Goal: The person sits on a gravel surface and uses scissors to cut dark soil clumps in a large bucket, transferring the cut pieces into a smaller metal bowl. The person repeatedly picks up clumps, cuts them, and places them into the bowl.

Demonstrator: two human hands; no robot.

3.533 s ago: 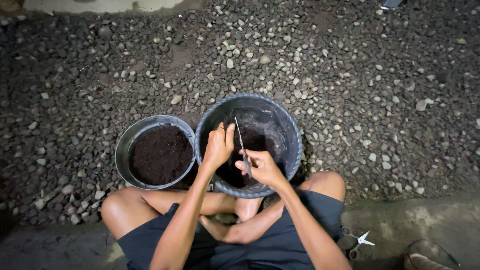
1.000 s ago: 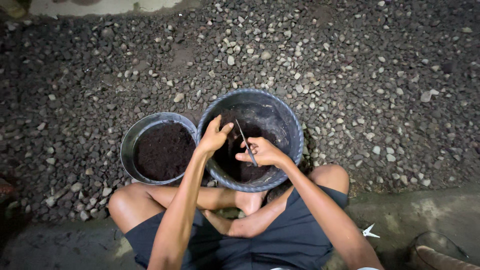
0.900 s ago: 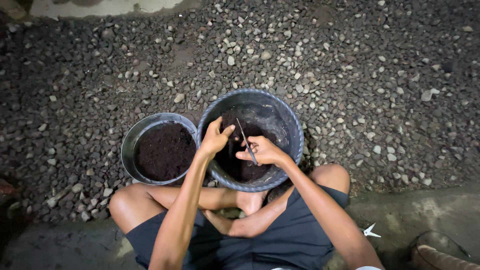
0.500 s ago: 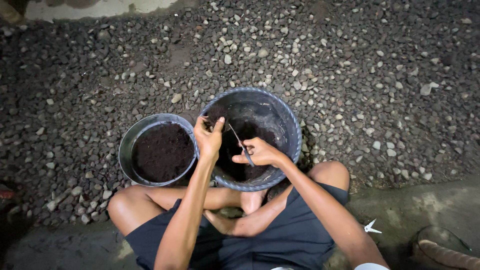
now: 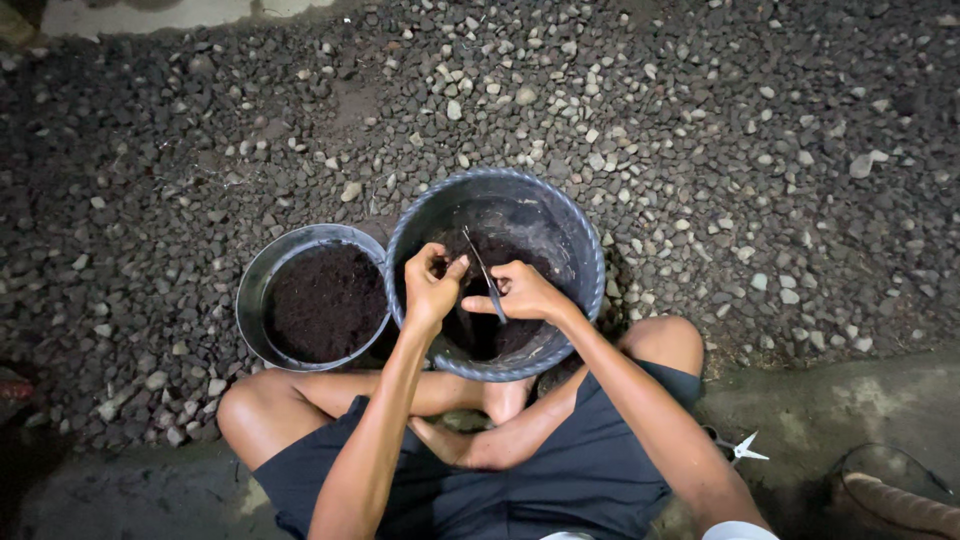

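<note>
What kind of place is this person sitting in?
Probably an outdoor yard or garden spot: loose gravel covers the ground, and two basins hold dark soil, a large basin and a small basin.

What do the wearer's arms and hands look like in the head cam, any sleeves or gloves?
Both arms are bare from shoulder area to wrist: no sleeves in view. The left hand and right hand are ungloved, and no watch, band or ring shows. Further down, the person wears dark shorts. No cables or markings are visible.

Scissors [image 5: 738, 447] on concrete; smaller soil-filled bucket [image 5: 318, 297] on gravel [image 5: 760, 180].
</note>
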